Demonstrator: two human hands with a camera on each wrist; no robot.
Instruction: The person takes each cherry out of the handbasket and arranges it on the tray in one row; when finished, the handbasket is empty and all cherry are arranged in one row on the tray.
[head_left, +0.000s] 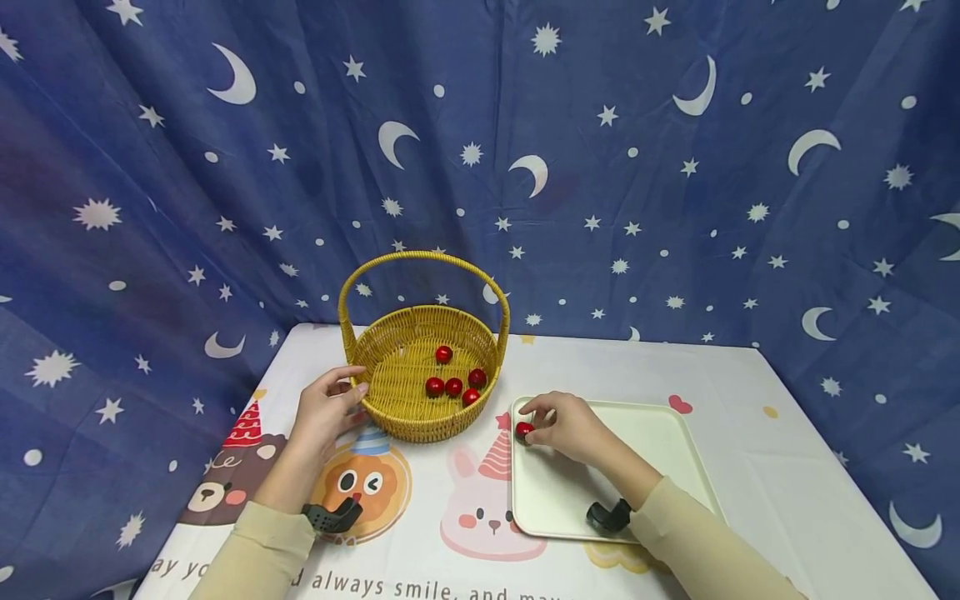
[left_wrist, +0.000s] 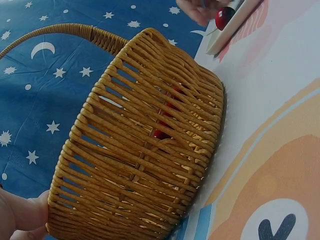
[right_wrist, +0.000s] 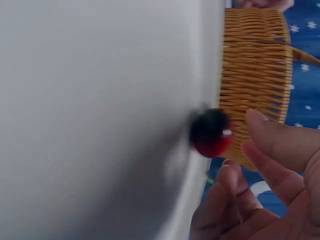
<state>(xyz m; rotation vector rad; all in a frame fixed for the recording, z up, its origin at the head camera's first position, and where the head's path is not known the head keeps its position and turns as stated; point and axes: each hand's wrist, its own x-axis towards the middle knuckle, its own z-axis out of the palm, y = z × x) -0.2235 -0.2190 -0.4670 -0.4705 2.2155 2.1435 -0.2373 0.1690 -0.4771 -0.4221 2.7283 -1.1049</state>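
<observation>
Head view: lone red cherry just beside right hand

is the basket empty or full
Neither: the basket holds five red cherries, and much of its woven bottom shows bare.

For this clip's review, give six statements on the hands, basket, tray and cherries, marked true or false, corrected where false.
1. The person's left hand touches the round yellow woven basket. True.
2. The basket's arched handle is folded down. False: it stands up over the basket.
3. The person's right hand is over the rectangular cream tray. True.
4. The basket stands on the tray. False: it stands on the printed white tablecloth, apart from the tray.
5. Five shiny round red cherries lie in the basket. True.
6. The cherry nearest the right hand is yellow. False: that cherry is red.
</observation>
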